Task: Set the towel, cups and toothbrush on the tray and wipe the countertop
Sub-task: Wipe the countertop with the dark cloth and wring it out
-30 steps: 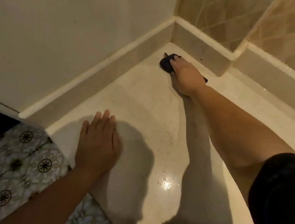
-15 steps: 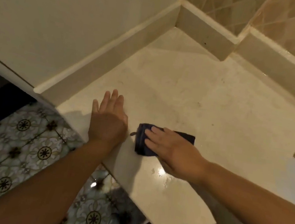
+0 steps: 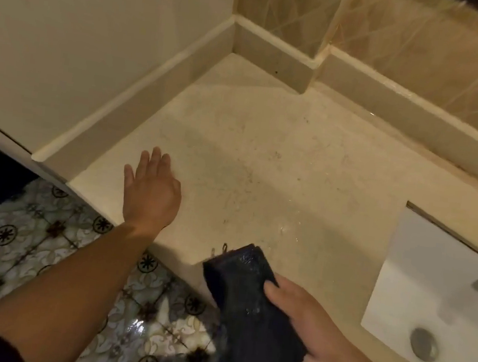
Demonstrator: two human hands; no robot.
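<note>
both hands busy: left hand (image 3: 151, 191) flat on the countertop (image 3: 264, 160), right hand (image 3: 302, 322) gripping a dark cloth (image 3: 248, 301), probably wet; wring, then wipe overlapping strokes.

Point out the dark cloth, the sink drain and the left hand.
dark cloth (image 3: 250, 307), head view, middle of the folded fabric.
sink drain (image 3: 424, 344), head view, centre of the metal plug.
left hand (image 3: 152, 195), head view, back of the hand.

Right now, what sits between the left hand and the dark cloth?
Only bare countertop with a few specks and water drops lies between the left hand and the dark cloth, per the head view.
</note>
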